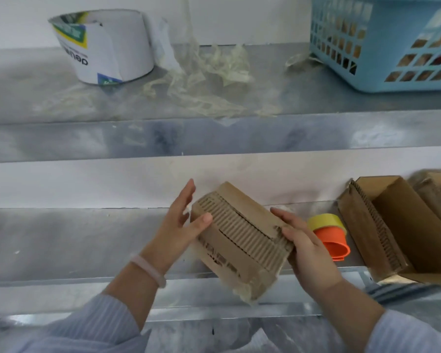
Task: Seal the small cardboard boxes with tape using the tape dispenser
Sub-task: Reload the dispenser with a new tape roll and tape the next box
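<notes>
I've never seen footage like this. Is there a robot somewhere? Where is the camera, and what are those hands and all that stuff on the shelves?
No robot here: these are a person's two bare hands, filmed by one wide-angle camera worn on the head, looking forward and down. Together they hold a small cardboard box, tilted, above the lower metal shelf. The right hand grips its right end. The left hand steadies the other end, fingers straight and thumb on the ribbed face. Just right of the hands lies the orange tape dispenser with a yellow tape roll, and beside that an open cardboard box. On the upper shelf sit a white paper ring, crumpled tape scraps and a blue plastic basket.
</notes>
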The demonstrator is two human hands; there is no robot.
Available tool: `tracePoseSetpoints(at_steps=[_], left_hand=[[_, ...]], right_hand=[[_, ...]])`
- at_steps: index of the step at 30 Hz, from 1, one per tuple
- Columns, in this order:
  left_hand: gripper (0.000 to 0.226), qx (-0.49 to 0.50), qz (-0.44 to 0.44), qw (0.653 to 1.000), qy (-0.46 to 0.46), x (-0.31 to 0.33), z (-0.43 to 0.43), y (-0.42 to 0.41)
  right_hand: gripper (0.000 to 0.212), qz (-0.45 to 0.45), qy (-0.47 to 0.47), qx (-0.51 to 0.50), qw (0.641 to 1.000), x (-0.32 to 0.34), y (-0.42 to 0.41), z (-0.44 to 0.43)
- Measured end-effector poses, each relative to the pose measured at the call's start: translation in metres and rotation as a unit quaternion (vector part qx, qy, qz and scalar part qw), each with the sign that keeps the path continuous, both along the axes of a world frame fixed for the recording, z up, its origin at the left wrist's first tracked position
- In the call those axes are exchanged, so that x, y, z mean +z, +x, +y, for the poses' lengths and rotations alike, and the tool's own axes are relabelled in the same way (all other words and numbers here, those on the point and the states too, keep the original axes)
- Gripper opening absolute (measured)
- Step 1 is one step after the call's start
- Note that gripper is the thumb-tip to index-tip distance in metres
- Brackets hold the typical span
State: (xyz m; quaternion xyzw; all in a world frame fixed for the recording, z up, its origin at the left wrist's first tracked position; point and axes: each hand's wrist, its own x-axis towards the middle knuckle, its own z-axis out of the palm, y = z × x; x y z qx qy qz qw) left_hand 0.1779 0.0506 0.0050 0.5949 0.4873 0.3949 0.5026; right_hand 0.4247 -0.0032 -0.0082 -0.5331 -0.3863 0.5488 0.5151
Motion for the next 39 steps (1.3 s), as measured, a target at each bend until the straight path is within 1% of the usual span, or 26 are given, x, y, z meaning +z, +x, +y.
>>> tracePoseSetpoints(at_steps=[2,3,5,7,9,10,11,12,13,14,15,17,18,19,21,22,23,26,29,31,33,34,35,37,38,39], left_hand=[[0.102,-0.088,-0.061,0.993,-0.055,0.012,0.005,-0.012],[0.106,-0.113,-0.081,0.988,-0.072,0.016,0.006,-0.016],[0.098,-0.111,-0.112,0.984,-0.077,0.019,0.003,-0.018],[0.086,-0.06,-0.128,0.988,-0.056,0.019,-0.002,-0.016],[0.081,0.011,-0.116,0.993,-0.032,0.013,-0.01,-0.013],[0.078,0.057,-0.075,0.996,-0.004,0.008,-0.015,-0.011],[0.074,0.108,-0.011,0.994,0.034,0.003,-0.02,-0.008],[0.071,0.157,0.052,0.983,0.077,-0.003,-0.025,-0.004],[0.071,0.193,0.094,0.97,0.118,-0.009,-0.031,0.001],[0.074,0.212,0.116,0.959,0.146,-0.014,-0.037,0.008],[0.078,0.211,0.125,0.956,0.162,-0.019,-0.042,0.015],[0.078,0.175,0.127,0.961,0.17,-0.029,-0.054,0.027],[0.073,0.154,0.132,0.964,0.172,-0.034,-0.059,0.03],[0.066,0.141,0.141,0.964,0.175,-0.038,-0.064,0.031],[0.049,0.127,0.147,0.965,0.179,-0.045,-0.068,0.027],[0.045,0.114,0.138,0.969,0.168,-0.046,-0.07,0.024],[0.046,0.097,0.124,0.976,0.153,-0.047,-0.07,0.024],[0.054,0.071,0.083,0.989,0.095,-0.049,-0.068,0.029],[0.055,0.074,0.063,0.992,0.083,-0.051,-0.065,0.035],[0.054,0.073,0.087,0.988,0.101,-0.052,-0.063,0.032],[0.052,0.069,0.1,0.986,0.114,-0.051,-0.059,0.029],[0.051,0.068,0.095,0.987,0.112,-0.051,-0.057,0.028],[0.051,0.066,0.091,0.987,0.11,-0.05,-0.056,0.028],[0.054,0.062,0.096,0.986,0.117,-0.049,-0.056,0.03],[0.054,0.06,0.101,0.985,0.123,-0.05,-0.056,0.03],[0.055,0.059,0.104,0.985,0.124,-0.05,-0.057,0.03]], right_hand=[[0.036,0.059,-0.029,0.025,0.997,0.009,0.002,0.014],[0.035,0.083,-0.045,0.041,0.995,0.015,0.001,0.019],[0.033,0.084,-0.07,0.056,0.992,0.023,-0.004,0.027],[0.027,0.054,-0.08,0.046,0.994,0.023,-0.009,0.035],[0.024,-0.003,-0.077,-0.011,0.997,0.028,-0.012,0.039],[0.021,-0.049,-0.063,-0.054,0.995,0.027,-0.014,0.04],[0.019,-0.114,-0.04,-0.095,0.988,0.025,-0.013,0.038],[0.018,-0.189,-0.009,-0.119,0.975,0.022,-0.015,0.035],[0.019,-0.262,0.024,-0.117,0.958,0.018,-0.019,0.029],[0.024,-0.313,0.042,-0.093,0.944,0.012,-0.025,0.021],[0.035,-0.333,0.044,-0.057,0.94,0.006,-0.033,0.013],[0.06,-0.316,0.023,0.025,0.948,-0.001,-0.05,0.001],[0.07,-0.296,0.008,0.055,0.954,-0.003,-0.055,-0.002],[0.075,-0.274,0.004,0.07,0.959,-0.005,-0.057,-0.003],[0.072,-0.228,0.026,0.084,0.97,-0.009,-0.052,-0.001],[0.068,-0.215,0.034,0.088,0.972,-0.012,-0.048,0.0],[0.064,-0.214,0.038,0.089,0.972,-0.014,-0.044,0.001],[0.057,-0.253,0.037,0.087,0.963,-0.018,-0.035,0.001],[0.052,-0.25,0.031,0.151,0.956,-0.011,-0.026,0.004],[0.048,-0.307,0.049,0.163,0.936,-0.004,-0.012,0.007],[0.055,-0.423,0.072,0.11,0.897,0.003,0.014,0.013],[0.061,-0.477,0.063,0.079,0.873,0.008,0.03,0.016],[0.068,-0.524,0.036,0.064,0.849,0.011,0.047,0.018],[0.088,-0.597,-0.058,0.097,0.794,0.013,0.079,0.023],[0.097,-0.62,-0.096,0.124,0.769,0.009,0.093,0.025],[0.102,-0.629,-0.117,0.145,0.754,0.005,0.105,0.026]])
